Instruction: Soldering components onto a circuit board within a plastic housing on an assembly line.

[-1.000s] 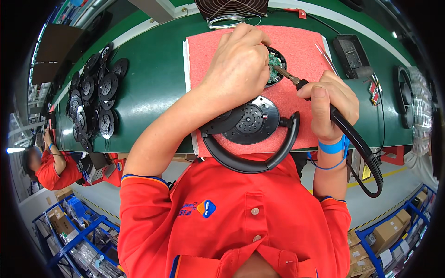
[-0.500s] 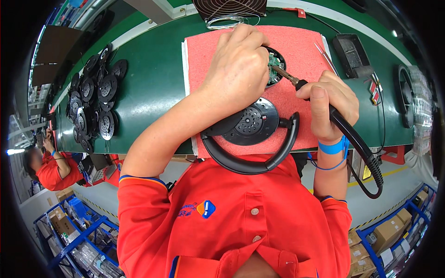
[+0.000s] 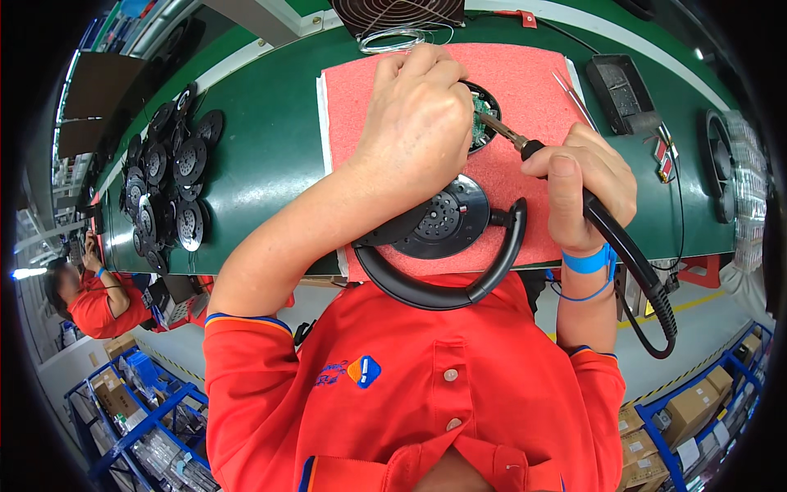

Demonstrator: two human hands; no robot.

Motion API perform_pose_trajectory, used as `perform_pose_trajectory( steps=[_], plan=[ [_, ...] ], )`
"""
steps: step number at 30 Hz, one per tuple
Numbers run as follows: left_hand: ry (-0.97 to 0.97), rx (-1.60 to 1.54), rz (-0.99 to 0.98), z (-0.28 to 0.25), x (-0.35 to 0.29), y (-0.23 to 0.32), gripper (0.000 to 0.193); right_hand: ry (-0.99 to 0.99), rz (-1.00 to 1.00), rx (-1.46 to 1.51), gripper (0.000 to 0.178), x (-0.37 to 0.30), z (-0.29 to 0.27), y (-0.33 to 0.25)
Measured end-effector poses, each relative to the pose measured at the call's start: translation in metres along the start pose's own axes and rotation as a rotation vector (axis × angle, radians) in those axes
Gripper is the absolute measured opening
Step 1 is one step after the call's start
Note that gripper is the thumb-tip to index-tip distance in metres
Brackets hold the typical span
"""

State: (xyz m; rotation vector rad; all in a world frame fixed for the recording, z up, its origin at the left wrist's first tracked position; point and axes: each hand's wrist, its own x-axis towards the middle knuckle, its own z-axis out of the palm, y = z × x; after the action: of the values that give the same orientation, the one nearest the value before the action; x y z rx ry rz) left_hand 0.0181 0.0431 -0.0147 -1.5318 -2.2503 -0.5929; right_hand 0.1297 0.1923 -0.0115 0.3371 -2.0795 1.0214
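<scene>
My right hand (image 3: 586,184) grips the black handle of a soldering iron (image 3: 616,224). The iron's tip reaches a green circuit board (image 3: 483,121) inside a round black headphone housing. Over the left part of that housing is my left hand (image 3: 420,115), its fingers curled together; what they pinch, if anything, is hidden behind the hand. Below it on the pink mat (image 3: 537,90) lies a round black speaker plate with holes (image 3: 453,220). A curved black headband (image 3: 426,295) joins these parts and hangs past the mat's near edge.
Several round black speaker plates (image 3: 190,160) lie heaped at the left on the green table (image 3: 262,123). At the right are tweezers (image 3: 576,97), a black tray (image 3: 620,92) and another headphone (image 3: 720,168). A solder wire coil (image 3: 392,39) sits by a fan grille (image 3: 398,12). A co-worker (image 3: 102,291) sits far left.
Both hands hold nearly the same pose, and the iron's tip stays at the circuit board. The whole view has shifted slightly.
</scene>
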Motion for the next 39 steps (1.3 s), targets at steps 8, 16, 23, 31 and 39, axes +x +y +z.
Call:
perform_pose_trajectory(
  steps=[8,16,23,31,39],
  plan=[
    [-0.048,0.060,-0.067,-0.002,-0.001,0.005,0.005,-0.044,-0.002,-0.008,0.022,0.000,0.001,-0.003],
    [0.007,0.009,-0.075,0.000,-0.003,0.002,0.008,-0.020,-0.016,-0.001,0.022,-0.001,-0.001,-0.002],
    [-0.029,-0.198,-0.218,-0.003,-0.007,-0.006,0.006,-0.028,-0.026,0.011,0.022,-0.001,-0.001,-0.002],
    [-0.049,-0.170,-0.175,-0.004,-0.005,-0.004,0.005,-0.027,-0.018,0.001,0.022,-0.001,-0.001,-0.002],
    [-0.029,-0.012,-0.088,-0.003,-0.004,-0.003,0.011,0.006,0.002,0.013,0.015,-0.002,0.000,0.002]
  ],
)
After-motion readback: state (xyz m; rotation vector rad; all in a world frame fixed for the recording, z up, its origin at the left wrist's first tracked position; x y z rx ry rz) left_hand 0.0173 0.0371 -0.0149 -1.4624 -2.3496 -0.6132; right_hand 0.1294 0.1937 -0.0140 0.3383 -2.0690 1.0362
